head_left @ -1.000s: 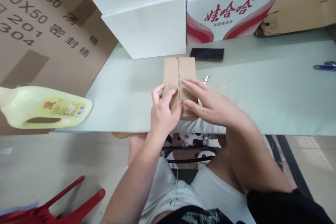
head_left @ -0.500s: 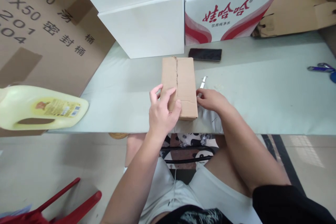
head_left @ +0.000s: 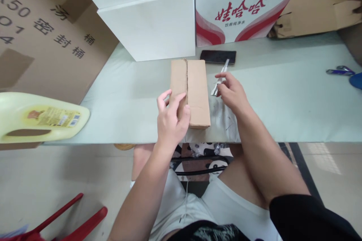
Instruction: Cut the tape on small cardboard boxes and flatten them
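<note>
A small brown cardboard box (head_left: 198, 90) lies on the cloth-covered table, a ragged slit running down its top from the far edge. My left hand (head_left: 173, 116) rests on the near left part of the box, fingers spread, some on the top and some at the left side. To the right of the box, my right hand (head_left: 230, 92) pinches a silver utility knife (head_left: 224, 70), its tip pointing away from me. The knife is apart from the box, and part of its body is hidden by my fingers.
Behind the box lies a black phone (head_left: 219, 57), in front of white cartons (head_left: 158, 26). A pale yellow jug (head_left: 62, 118) and a large brown carton (head_left: 70, 60) stand left. Scissors (head_left: 341, 70) and folded cardboard (head_left: 313, 11) are at right.
My right hand has risen away from the box's right side, moving forward and right with the knife. My left hand stays on the box. The view has shifted slightly.
</note>
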Action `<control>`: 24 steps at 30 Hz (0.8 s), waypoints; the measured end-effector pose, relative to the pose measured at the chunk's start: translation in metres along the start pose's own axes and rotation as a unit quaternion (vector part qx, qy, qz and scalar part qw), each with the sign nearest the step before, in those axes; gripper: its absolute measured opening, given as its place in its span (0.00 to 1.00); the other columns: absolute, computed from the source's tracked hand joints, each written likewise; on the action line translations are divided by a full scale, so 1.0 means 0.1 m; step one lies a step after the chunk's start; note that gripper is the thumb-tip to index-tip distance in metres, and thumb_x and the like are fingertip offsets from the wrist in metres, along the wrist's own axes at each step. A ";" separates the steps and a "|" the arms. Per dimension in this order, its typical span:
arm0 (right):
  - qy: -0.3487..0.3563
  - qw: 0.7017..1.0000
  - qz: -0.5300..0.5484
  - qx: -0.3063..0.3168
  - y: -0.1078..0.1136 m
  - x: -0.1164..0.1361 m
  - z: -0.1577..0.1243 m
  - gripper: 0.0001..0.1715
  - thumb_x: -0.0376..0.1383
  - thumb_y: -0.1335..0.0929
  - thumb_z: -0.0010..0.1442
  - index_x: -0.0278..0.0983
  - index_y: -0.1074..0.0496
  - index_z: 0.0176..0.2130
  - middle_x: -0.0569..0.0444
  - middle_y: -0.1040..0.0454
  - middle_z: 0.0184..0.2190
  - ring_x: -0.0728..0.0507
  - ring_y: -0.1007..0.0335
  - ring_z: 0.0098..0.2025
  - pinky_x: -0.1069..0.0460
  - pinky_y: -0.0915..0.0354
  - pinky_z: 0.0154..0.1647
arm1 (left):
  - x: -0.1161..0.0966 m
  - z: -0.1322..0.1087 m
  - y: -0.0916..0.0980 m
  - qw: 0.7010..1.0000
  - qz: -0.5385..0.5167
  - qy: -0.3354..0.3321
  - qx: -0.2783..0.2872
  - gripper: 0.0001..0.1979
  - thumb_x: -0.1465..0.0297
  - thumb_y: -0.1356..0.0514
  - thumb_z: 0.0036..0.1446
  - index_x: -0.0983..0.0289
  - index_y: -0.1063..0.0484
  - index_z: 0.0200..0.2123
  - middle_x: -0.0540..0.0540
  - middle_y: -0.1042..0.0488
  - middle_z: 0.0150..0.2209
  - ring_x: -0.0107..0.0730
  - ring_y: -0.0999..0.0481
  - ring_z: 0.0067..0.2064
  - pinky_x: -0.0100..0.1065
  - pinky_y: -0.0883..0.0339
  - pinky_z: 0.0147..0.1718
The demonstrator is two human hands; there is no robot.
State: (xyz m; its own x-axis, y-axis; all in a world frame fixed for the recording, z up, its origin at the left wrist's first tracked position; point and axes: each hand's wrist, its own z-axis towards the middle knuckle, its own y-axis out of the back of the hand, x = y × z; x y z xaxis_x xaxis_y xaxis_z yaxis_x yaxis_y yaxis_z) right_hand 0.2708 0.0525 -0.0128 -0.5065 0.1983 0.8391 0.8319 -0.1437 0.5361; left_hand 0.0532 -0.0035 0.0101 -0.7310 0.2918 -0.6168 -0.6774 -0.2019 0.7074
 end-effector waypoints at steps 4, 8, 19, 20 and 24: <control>0.074 0.969 0.229 -0.052 0.01 0.00 0.05 0.21 0.31 0.41 0.53 0.40 0.29 0.45 0.56 0.30 0.28 0.46 0.32 0.27 0.51 0.36 0.27 | -0.01 0.00 0.00 1.000 0.003 0.016 0.010 0.20 0.56 0.41 0.64 0.57 0.23 0.55 0.63 0.38 0.63 0.45 0.22 0.53 0.46 0.21 0.47; 0.185 0.929 0.314 -0.068 0.08 0.02 0.01 0.20 0.32 0.39 0.52 0.42 0.27 0.44 0.57 0.31 0.27 0.48 0.31 0.27 0.52 0.36 0.26 | 0.00 0.00 0.00 1.000 -0.004 0.020 0.006 0.20 0.57 0.39 0.63 0.57 0.22 0.54 0.62 0.37 0.63 0.50 0.26 0.60 0.46 0.21 0.49; 0.278 0.896 0.310 -0.156 0.05 0.15 -0.08 0.14 0.46 0.28 0.64 0.42 0.31 0.42 0.60 0.35 0.26 0.52 0.38 0.24 0.54 0.36 0.24 | 0.01 0.00 -0.02 1.000 -0.024 0.019 0.002 0.20 0.57 0.38 0.62 0.58 0.21 0.53 0.63 0.38 0.63 0.55 0.36 0.69 0.52 0.25 0.58; 0.285 0.895 0.303 -0.162 0.04 0.14 -0.07 0.15 0.50 0.29 0.65 0.43 0.31 0.42 0.61 0.38 0.25 0.53 0.41 0.23 0.55 0.38 0.23 | 0.01 0.00 -0.02 1.000 -0.022 0.022 0.003 0.20 0.57 0.38 0.62 0.58 0.21 0.53 0.63 0.38 0.63 0.55 0.35 0.69 0.52 0.24 0.58; 0.318 0.891 0.282 -0.157 0.01 0.17 -0.09 0.19 0.55 0.33 0.69 0.44 0.31 0.46 0.60 0.39 0.26 0.52 0.41 0.23 0.53 0.34 0.26 | 0.00 0.00 -0.01 1.000 -0.013 0.025 0.003 0.19 0.58 0.38 0.61 0.58 0.21 0.53 0.63 0.37 0.63 0.55 0.35 0.69 0.54 0.26 0.60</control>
State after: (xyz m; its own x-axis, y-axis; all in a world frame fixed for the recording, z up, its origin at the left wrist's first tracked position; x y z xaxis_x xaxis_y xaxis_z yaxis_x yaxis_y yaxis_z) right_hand 0.2613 0.0468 0.0026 -0.1367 -0.5670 0.8123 0.9409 -0.3308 -0.0725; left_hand 0.0543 -0.0034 0.0095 -0.7160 0.2500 -0.6518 -0.6964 -0.1896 0.6922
